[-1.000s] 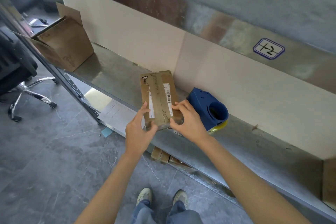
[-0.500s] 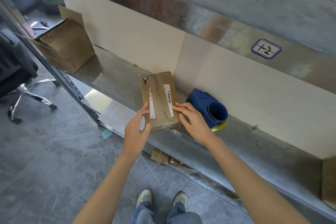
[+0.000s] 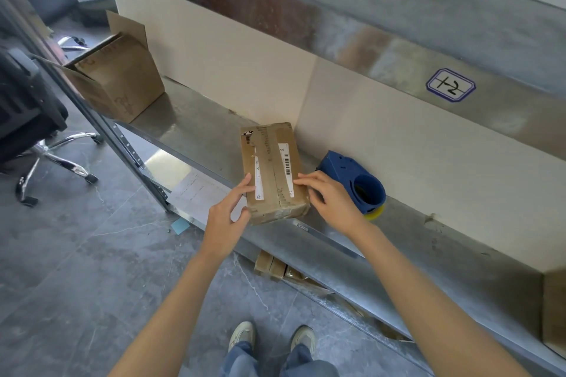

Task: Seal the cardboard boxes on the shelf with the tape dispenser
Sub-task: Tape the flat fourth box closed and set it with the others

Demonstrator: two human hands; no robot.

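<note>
A small flat cardboard box with white barcode labels and tape along its top lies on the metal shelf. My left hand holds its near left corner, thumb on the front face. My right hand rests on the box's right edge, fingers spread flat on the top. A blue tape dispenser with a yellow roll lies on the shelf just right of the box, behind my right hand. A larger open cardboard box stands at the shelf's far left end.
Another cardboard box edge shows at the far right of the shelf. A black office chair stands on the floor to the left. Flattened cardboard lies under the shelf. A shelf label sits on the upper beam.
My right hand has slid from the box's near end to its right edge, fingers now flat on top. The box has shifted slightly. My left hand stays at the near left corner.
</note>
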